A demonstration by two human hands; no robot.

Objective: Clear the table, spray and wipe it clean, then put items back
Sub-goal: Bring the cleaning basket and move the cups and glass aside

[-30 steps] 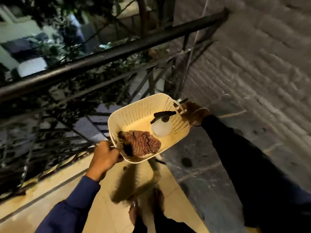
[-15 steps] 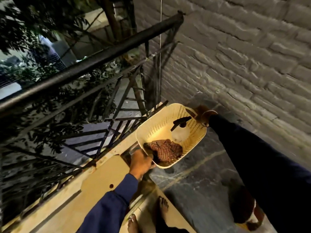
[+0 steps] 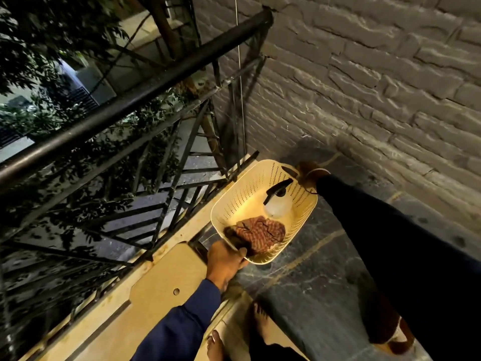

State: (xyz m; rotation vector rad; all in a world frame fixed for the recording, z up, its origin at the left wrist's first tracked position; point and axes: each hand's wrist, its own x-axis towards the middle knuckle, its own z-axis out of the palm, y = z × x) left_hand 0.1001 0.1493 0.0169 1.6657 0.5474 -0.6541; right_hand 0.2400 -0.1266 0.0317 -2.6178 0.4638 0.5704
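The cream perforated plastic basket (image 3: 247, 194) is held over a dark grey stone surface (image 3: 299, 282), with the black metal railing (image 3: 130, 105) to its left. The left hand (image 3: 225, 261) grips its near rim. Inside lie a red-brown checked cloth (image 3: 263, 234) and a clear spray bottle with a black trigger (image 3: 277, 207). The right hand (image 3: 305, 175) grips its far rim.

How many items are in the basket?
2 in the basket: a spray bottle at the far end, a checked cloth at the near end. More may hide under the cloth.
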